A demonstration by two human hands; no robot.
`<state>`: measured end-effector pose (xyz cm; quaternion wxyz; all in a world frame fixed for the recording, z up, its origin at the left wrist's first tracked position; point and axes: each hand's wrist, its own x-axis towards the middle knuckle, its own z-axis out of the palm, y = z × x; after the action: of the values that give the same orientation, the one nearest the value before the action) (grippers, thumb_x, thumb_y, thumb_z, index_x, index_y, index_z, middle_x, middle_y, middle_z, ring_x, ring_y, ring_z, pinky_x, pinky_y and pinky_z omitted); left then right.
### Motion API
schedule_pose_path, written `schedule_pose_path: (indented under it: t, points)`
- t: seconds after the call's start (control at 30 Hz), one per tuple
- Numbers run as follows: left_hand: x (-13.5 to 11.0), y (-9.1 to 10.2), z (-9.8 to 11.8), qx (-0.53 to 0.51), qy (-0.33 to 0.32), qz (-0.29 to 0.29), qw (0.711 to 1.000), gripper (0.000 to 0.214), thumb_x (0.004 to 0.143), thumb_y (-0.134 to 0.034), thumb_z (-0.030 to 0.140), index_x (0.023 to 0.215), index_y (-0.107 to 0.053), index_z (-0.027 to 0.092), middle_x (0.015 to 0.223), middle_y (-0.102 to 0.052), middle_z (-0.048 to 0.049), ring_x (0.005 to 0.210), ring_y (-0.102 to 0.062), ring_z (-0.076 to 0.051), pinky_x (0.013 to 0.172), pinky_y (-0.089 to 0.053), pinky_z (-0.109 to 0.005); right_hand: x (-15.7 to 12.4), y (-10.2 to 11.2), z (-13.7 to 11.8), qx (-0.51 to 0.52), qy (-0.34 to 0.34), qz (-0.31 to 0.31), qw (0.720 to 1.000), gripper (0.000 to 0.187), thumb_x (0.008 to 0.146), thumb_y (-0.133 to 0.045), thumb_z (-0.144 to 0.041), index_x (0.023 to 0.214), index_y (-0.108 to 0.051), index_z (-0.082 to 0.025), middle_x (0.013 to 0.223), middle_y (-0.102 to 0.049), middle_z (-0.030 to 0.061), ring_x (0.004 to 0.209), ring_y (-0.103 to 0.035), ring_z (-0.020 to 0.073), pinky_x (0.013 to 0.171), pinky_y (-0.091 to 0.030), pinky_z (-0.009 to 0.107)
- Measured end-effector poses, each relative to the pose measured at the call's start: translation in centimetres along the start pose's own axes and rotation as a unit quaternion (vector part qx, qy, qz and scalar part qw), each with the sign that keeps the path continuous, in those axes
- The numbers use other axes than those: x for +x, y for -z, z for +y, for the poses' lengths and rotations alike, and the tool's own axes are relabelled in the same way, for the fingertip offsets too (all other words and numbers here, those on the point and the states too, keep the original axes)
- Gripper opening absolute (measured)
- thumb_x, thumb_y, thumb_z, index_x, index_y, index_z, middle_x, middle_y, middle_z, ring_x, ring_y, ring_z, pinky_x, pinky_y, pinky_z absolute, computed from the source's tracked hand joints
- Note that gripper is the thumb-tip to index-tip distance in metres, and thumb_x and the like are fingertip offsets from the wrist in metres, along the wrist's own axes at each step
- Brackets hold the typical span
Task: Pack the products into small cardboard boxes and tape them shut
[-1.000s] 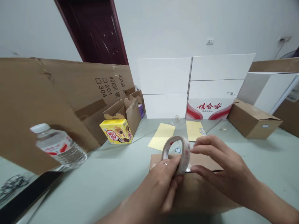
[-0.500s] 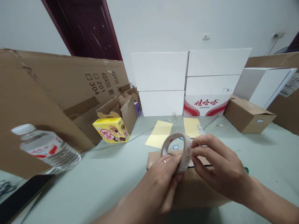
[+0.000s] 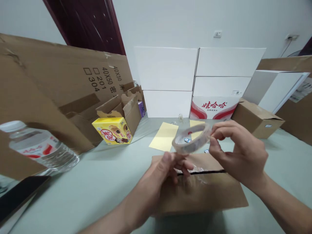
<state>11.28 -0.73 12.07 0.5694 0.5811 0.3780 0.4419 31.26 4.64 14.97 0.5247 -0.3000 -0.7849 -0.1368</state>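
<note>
- Right hand (image 3: 240, 151): thumb and fingertips pinched together on an edge of the tape roll (image 3: 191, 148).
- Roll: tilted, just left of that pinch.
- Left hand (image 3: 162, 170): loosely spread beneath the roll; whether it touches, I cannot tell.
- Cardboard box (image 3: 207, 193): below both hands.

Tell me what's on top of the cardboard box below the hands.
Shiny clear tape shows on both sides of the dark seam on the cardboard box. The left hand covers part of the left side, so that stretch cannot be seen.
</note>
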Motion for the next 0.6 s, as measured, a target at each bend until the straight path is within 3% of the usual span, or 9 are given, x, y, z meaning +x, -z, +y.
schedule_pose_path:
  t: [0.1, 0.2, 0.27, 0.4, 0.5, 0.6]
  points:
    - [1.1, -0.4, 0.7, -0.258, 0.081, 0.039, 0.962, 0.046, 0.099, -0.037, 0.052, 0.105, -0.066, 0.017, 0.099, -0.069, -0.0091, 0.091, -0.065, -0.020, 0.074, -0.051, -0.030, -0.1, 0.1, -1.1, -0.007, 0.067, 0.005, 0.998, 0.023, 0.082, -0.056, -0.004, 0.080, -0.051, -0.026, 0.077, -0.070, 0.0006, 0.068, -0.067, 0.0138, 0.059, -0.052, 0.026]
    - [1.8, -0.8, 1.3, -0.404, 0.117, 0.137, 0.897, 0.033, 0.101, -0.034, 0.019, 0.092, -0.065, 0.012, 0.071, -0.060, -0.0031, 0.075, -0.065, -0.013, 0.074, -0.054, -0.024, -0.6, 0.2, -1.2, 0.011, 0.090, -0.016, 0.996, 0.023, 0.080, -0.057, -0.003, 0.081, -0.051, -0.025, 0.076, -0.070, 0.0006, 0.064, -0.065, 0.0121, 0.057, -0.050, 0.024]
    - [1.8, -0.9, 1.6, -0.430, 0.101, 0.165, 0.882, 0.032, 0.099, -0.034, 0.012, 0.087, -0.064, 0.010, 0.061, -0.050, 0.0009, 0.064, -0.061, -0.011, 0.069, -0.054, -0.022, -1.2, 0.3, -0.8, 0.056, 0.055, -0.032, 0.996, 0.021, 0.081, -0.057, -0.004, 0.081, -0.051, -0.024, 0.076, -0.067, 0.0002, 0.065, -0.064, 0.0121, 0.057, -0.051, 0.024]
    - [1.2, -0.3, 1.7, -0.398, 0.064, 0.192, 0.895, 0.030, 0.099, -0.040, 0.013, 0.087, -0.066, 0.007, 0.057, -0.043, 0.0041, 0.049, -0.047, -0.007, 0.054, -0.052, -0.021, -2.7, 0.6, 0.7, 0.206, -0.071, -0.050, 0.975, 0.017, 0.087, -0.056, -0.008, 0.081, -0.054, -0.023, 0.078, -0.061, 0.0007, 0.075, -0.063, 0.0135, 0.067, -0.053, 0.026]
    - [1.1, 0.1, 2.0, -0.406, 0.041, 0.226, 0.885, 0.027, 0.096, -0.048, 0.014, 0.078, -0.066, 0.008, 0.055, -0.043, 0.0039, 0.047, -0.045, -0.006, 0.046, -0.047, -0.017, -3.6, 0.6, 1.5, 0.295, -0.150, -0.144, 0.933, 0.014, 0.095, -0.054, -0.014, 0.084, -0.054, -0.023, 0.083, -0.063, 0.0007, 0.083, -0.066, 0.0134, 0.073, -0.054, 0.025]
    - [1.4, 0.2, 2.2, -0.426, 0.018, 0.251, 0.869, 0.010, 0.084, -0.062, 0.014, 0.077, -0.067, 0.010, 0.068, -0.058, -0.0016, 0.063, -0.060, -0.010, 0.061, -0.057, -0.022, -4.0, 0.5, 1.9, 0.355, -0.215, -0.242, 0.877, 0.016, 0.100, -0.048, -0.023, 0.085, -0.052, -0.023, 0.085, -0.064, 0.0015, 0.089, -0.067, 0.0149, 0.075, -0.055, 0.026]
